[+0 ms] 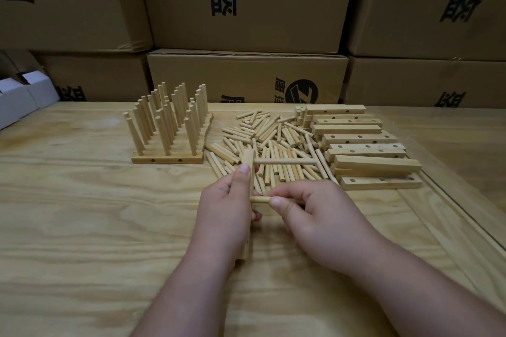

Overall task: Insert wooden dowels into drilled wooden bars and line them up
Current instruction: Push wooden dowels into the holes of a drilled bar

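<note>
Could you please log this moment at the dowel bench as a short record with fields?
left hand: left hand grips the held bar, stood on end
held bar: one inserted dowel already sticks out to the right near its top
right hand: right hand pinches the second dowel, its tip at the bar's side
finished rows: finished bars with upright dowels, lined up at left on the table
loose dowels: loose dowels heaped in the middle
empty bars: drilled bars stacked at right
background: cardboard boxes
</note>
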`<state>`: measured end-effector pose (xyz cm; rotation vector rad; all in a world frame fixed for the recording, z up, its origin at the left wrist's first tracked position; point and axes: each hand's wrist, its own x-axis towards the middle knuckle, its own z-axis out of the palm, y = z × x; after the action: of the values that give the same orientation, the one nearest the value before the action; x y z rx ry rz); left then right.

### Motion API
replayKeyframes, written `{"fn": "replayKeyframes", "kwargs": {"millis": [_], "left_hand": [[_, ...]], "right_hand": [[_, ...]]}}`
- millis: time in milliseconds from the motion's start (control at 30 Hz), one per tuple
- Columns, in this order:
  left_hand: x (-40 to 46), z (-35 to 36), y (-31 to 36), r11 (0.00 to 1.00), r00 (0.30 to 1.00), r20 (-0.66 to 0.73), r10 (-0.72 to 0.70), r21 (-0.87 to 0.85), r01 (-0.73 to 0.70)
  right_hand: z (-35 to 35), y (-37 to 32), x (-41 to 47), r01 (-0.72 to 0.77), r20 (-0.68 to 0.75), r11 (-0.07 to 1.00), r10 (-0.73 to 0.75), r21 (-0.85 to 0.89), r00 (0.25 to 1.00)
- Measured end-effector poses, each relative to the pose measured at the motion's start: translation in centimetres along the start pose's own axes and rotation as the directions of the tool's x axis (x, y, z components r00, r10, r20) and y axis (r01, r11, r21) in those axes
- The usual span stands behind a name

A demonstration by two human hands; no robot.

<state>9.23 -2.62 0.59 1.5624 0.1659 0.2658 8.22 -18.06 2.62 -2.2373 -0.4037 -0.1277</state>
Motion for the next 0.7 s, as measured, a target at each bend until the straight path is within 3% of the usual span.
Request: {"fn": "replayKeyframes", "kwargs": {"millis": [100,333,467,567,700], "left_hand": [[0.1,-0.2,0.2,0.999,0.998,0.03,-0.046,-0.028,0.047],[0.1,-0.3,0.5,0.993,0.994,0.047,-0.096,-0.068,0.099],[0.1,-0.1,0.6,0.979,0.993,0.003,-0.117,-0.166,0.116],[0.2,-0.2,0.5,0.965,0.988,0.084,-0.131,-0.22,0.146],[0.4,-0.3,0.2,0.984,0.984,0.139,-0.113,-0.12,0.13]], "right_hand": [[-0.1,-0.4,-0.1,0.043,-0.05,0.996,-0.046,-0.074,0.998],[0.6,0.4,-0.2,0.041,-0.023,0.995,-0.039,0.092,0.999],[0.7,0.8,0.1,0.077,-0.184,0.991,-0.056,0.107,0.981],[0.7,1.2,0.2,0.126,-0.298,0.99,-0.101,0.065,0.949],[0.7,1.7,0.5,0.165,-0.405,0.967,-0.073,0.196,0.911]]}}
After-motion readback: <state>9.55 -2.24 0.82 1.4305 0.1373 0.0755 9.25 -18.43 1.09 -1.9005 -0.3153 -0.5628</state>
